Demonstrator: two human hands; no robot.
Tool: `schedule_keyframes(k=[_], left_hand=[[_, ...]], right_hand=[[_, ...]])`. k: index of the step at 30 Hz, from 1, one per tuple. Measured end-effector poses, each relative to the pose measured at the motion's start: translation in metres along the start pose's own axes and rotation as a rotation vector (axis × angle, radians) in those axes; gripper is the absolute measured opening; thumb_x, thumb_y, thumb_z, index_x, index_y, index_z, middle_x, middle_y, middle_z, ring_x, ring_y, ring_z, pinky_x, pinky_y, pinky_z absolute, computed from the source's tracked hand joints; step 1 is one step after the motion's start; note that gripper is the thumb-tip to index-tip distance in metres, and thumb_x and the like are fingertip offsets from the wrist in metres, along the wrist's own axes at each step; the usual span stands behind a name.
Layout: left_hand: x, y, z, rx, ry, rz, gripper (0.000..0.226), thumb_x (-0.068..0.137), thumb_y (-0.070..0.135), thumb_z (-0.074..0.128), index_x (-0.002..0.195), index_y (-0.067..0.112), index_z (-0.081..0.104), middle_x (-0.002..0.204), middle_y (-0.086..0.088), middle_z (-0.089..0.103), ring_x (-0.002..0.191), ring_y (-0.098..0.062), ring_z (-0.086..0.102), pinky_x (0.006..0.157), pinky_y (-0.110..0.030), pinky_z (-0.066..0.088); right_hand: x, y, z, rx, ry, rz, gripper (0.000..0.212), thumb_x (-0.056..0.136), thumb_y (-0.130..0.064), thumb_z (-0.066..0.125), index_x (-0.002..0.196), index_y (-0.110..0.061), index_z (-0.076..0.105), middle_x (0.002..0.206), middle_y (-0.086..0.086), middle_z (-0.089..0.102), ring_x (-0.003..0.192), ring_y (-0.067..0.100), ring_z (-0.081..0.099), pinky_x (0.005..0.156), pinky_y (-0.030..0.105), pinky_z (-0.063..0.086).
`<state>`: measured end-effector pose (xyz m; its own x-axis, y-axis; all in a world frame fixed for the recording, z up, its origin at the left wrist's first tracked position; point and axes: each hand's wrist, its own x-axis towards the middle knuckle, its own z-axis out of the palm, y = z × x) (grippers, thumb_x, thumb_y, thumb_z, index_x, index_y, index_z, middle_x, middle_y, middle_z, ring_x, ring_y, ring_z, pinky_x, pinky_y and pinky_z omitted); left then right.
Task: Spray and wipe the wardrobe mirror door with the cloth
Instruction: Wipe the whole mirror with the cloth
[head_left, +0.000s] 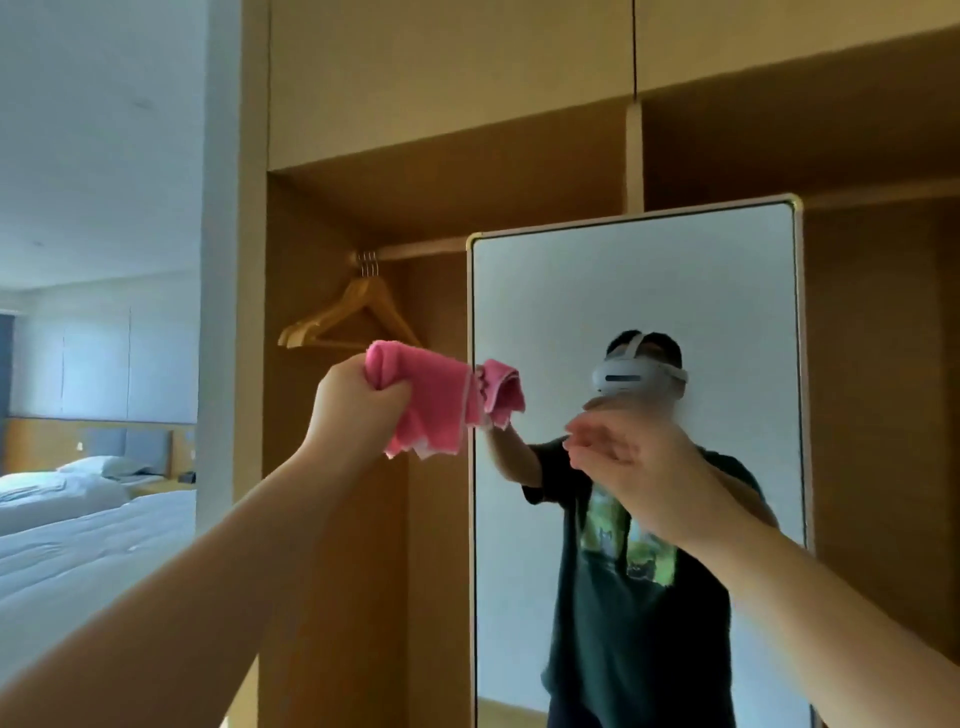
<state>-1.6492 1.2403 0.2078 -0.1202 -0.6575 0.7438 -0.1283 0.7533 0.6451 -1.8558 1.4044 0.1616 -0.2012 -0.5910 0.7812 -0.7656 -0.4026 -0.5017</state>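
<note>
A tall mirror door (639, 291) with a thin gold frame stands in the wooden wardrobe, right of centre. My left hand (358, 400) grips a bunched pink cloth (436, 405) and holds it up just left of the mirror's left edge. The cloth's far tip meets its own reflection at the frame. My right hand (639, 467) is raised in front of the glass, blurred, its fingers spread and holding nothing. The mirror reflects a person in a dark T-shirt wearing a white headset. No spray bottle is in view.
Wooden hangers (353, 317) hang from a rail in the open wardrobe bay left of the mirror. A white pillar (218, 260) stands left of the wardrobe side panel. A bed with white bedding (78, 551) lies at the far left.
</note>
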Motion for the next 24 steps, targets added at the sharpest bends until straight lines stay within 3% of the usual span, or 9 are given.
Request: schedule_keyframes(k=[3, 6, 9, 12, 20, 24], left_hand=[[0.038, -0.004, -0.009, 0.026, 0.041, 0.011, 0.017, 0.089, 0.012, 0.059, 0.075, 0.022, 0.059, 0.073, -0.003, 0.066, 0.066, -0.018, 0.067, 0.049, -0.026, 0.052], [0.071, -0.008, -0.006, 0.033, 0.068, 0.027, 0.015, 0.091, 0.021, 0.06, 0.076, 0.018, 0.063, 0.073, -0.004, 0.068, 0.068, -0.02, 0.067, 0.062, -0.038, 0.059], [0.099, -0.009, 0.006, 0.097, 0.089, 0.058, 0.017, 0.092, 0.027, 0.058, 0.079, 0.018, 0.063, 0.072, -0.003, 0.067, 0.063, -0.018, 0.066, 0.054, -0.032, 0.056], [0.123, -0.008, 0.019, 0.177, 0.101, 0.057, 0.018, 0.091, 0.025, 0.055, 0.077, 0.017, 0.061, 0.069, -0.003, 0.065, 0.054, -0.013, 0.061, 0.038, -0.02, 0.039], [0.154, 0.008, 0.064, 0.198, 0.06, 0.071, 0.015, 0.091, 0.016, 0.05, 0.08, 0.01, 0.058, 0.068, -0.004, 0.058, 0.06, -0.02, 0.058, 0.057, -0.032, 0.051], [0.151, 0.02, 0.086, 0.006, -0.047, 0.131, 0.017, 0.091, 0.016, 0.05, 0.081, 0.014, 0.064, 0.075, 0.0, 0.067, 0.07, -0.019, 0.066, 0.063, -0.032, 0.056]], right_hand=[[0.018, -0.01, 0.008, -0.004, 0.042, -0.012, 0.021, 0.089, -0.02, 0.068, 0.096, -0.04, 0.066, 0.097, -0.012, 0.073, 0.094, 0.004, 0.069, 0.091, 0.034, 0.055], [0.034, -0.02, 0.018, -0.063, 0.098, -0.039, 0.021, 0.09, -0.021, 0.067, 0.095, -0.041, 0.066, 0.094, -0.015, 0.073, 0.09, 0.0, 0.068, 0.091, 0.031, 0.055], [0.044, -0.026, 0.027, -0.078, 0.144, -0.033, 0.02, 0.09, -0.017, 0.066, 0.097, -0.036, 0.068, 0.094, -0.014, 0.073, 0.092, 0.001, 0.068, 0.092, 0.033, 0.054], [0.047, -0.025, 0.03, -0.102, 0.164, -0.029, 0.018, 0.091, -0.016, 0.065, 0.105, -0.024, 0.072, 0.094, -0.011, 0.074, 0.093, 0.004, 0.069, 0.092, 0.036, 0.054], [0.04, -0.012, 0.002, -0.126, 0.205, -0.048, 0.018, 0.091, -0.012, 0.064, 0.096, -0.026, 0.073, 0.092, -0.012, 0.075, 0.089, 0.007, 0.071, 0.086, 0.024, 0.055], [0.036, -0.01, -0.014, -0.11, 0.213, -0.057, 0.021, 0.091, -0.006, 0.063, 0.097, -0.023, 0.073, 0.092, -0.011, 0.076, 0.09, 0.007, 0.072, 0.084, 0.02, 0.055]])
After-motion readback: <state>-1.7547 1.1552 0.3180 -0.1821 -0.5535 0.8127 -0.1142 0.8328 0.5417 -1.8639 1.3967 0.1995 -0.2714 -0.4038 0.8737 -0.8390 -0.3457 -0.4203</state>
